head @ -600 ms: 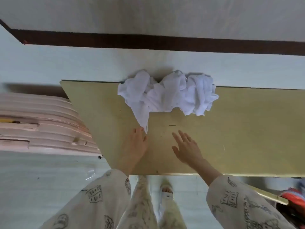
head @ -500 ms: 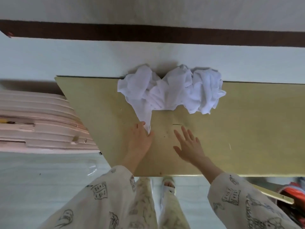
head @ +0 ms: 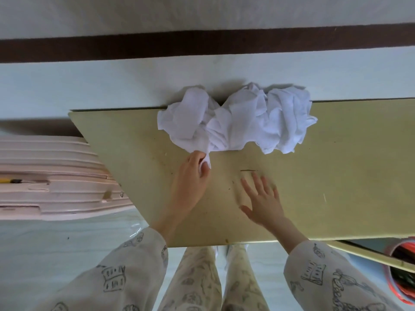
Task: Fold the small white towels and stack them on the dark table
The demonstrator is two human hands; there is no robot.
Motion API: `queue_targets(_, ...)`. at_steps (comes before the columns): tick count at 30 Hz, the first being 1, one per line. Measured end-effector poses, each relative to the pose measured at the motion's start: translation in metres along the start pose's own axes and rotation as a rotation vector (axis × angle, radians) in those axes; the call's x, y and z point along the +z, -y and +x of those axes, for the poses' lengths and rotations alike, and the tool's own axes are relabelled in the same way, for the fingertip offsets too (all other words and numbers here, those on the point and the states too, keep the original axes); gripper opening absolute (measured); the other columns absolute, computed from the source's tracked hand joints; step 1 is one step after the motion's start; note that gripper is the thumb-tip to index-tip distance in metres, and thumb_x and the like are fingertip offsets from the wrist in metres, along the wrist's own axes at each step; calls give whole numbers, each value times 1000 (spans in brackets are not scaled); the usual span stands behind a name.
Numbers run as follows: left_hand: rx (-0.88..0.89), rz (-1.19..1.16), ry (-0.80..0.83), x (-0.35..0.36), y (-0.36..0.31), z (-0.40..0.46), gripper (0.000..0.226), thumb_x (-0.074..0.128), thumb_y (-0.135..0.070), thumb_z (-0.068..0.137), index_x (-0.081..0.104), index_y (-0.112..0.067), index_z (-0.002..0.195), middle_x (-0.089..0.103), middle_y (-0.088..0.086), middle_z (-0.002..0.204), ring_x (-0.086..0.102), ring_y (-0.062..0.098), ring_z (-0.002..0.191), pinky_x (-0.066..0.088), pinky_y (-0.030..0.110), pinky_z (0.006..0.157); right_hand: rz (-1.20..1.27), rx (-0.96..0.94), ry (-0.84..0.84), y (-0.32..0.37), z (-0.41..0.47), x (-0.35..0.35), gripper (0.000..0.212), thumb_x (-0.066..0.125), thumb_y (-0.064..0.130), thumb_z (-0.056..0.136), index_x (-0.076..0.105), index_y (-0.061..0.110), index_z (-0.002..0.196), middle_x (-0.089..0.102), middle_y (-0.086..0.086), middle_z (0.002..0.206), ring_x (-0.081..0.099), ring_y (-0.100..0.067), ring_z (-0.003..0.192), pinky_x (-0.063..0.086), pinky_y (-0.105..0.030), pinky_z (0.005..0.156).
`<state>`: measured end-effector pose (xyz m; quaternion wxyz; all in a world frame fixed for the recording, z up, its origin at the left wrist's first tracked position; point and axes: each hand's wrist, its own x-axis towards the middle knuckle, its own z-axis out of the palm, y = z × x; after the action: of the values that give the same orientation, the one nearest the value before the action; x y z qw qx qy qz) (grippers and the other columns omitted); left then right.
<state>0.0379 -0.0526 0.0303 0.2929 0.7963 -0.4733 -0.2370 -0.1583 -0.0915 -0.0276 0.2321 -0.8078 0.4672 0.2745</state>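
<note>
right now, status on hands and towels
Left hand pinching a corner of the towel pile. Right hand open, flat over the table. Nothing folded, nothing blocking.

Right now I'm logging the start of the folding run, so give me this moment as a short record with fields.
towels: crumpled white pile at the table's far edge, none folded yet
table: olive-yellow top, bare in front of the pile
left hand: pinches the pile's near corner
right hand: open, fingers spread, over the bare tabletop, apart from the pile
beside table: pink ribbed case on the left
</note>
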Motion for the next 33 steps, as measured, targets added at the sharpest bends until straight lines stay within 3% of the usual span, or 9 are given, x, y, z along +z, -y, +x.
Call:
queue_targets(4,60,-81,-75,-36,-35,3,17,52,-5,90,63,-1,102,63,0,91,49,5,70,33,-3,65,260,-26,-27,13,0,-43,70,43,53,92,8,32,149,3,-4,158,8,-24,145,18,-52,112)
queue_targets(6,65,-115,-48,-60,-52,5,17,51,-9,92,63,-6,103,60,-9,86,50,-1,66,33,-3,63,484,-148,-213,26,-4,-78,71,48,42,93,9,26,149,12,-3,157,16,-22,143,24,-42,112)
queue_targets(9,94,-246,3,-95,-78,4,11,55,-14,91,62,-21,87,55,-21,70,52,-11,60,36,1,57,558,-380,-463,45,-19,-132,68,52,35,92,14,27,148,17,1,156,17,-18,143,24,-37,111)
queue_targets(12,139,-322,41,-121,-104,2,14,56,-25,88,60,-35,80,62,-18,72,56,-4,66,43,7,62,549,-505,-483,53,-35,-164,59,53,32,92,27,27,145,26,2,152,21,-16,140,21,-33,110)
queue_targets(14,181,-313,31,-132,-120,-2,20,54,-18,92,60,-34,82,62,-15,76,57,-5,68,44,8,64,570,-540,-453,50,-44,-175,50,54,26,92,39,20,139,41,1,143,34,-16,133,26,-30,108)
queue_targets(18,222,-348,-35,-146,-148,-12,22,51,-12,93,59,-29,82,61,-16,80,56,-11,72,41,4,66,548,-488,-354,32,-59,-184,26,57,27,91,61,3,100,64,-7,100,56,-21,96,42,-31,83)
queue_targets(22,204,-320,-48,-144,-157,-21,19,51,-16,93,61,-29,82,61,-16,80,55,-10,72,40,4,66,566,-386,-336,-9,-84,-179,11,55,25,91,56,17,83,49,14,68,46,-4,63,31,-14,55)
queue_targets(28,82,-285,-31,-116,-156,-21,11,56,-19,90,66,-20,91,63,-6,82,56,14,81,44,23,75,501,-176,-550,-91,-100,-182,14,56,19,89,66,9,88,63,-5,79,55,-25,78,39,-32,68)
queue_targets(33,118,-260,-98,-89,-176,-9,10,63,-17,86,68,-14,93,66,-6,82,59,4,77,43,9,69,429,-102,-844,-137,-118,-205,19,54,16,92,67,9,104,68,-7,101,58,-26,97,41,-33,81)
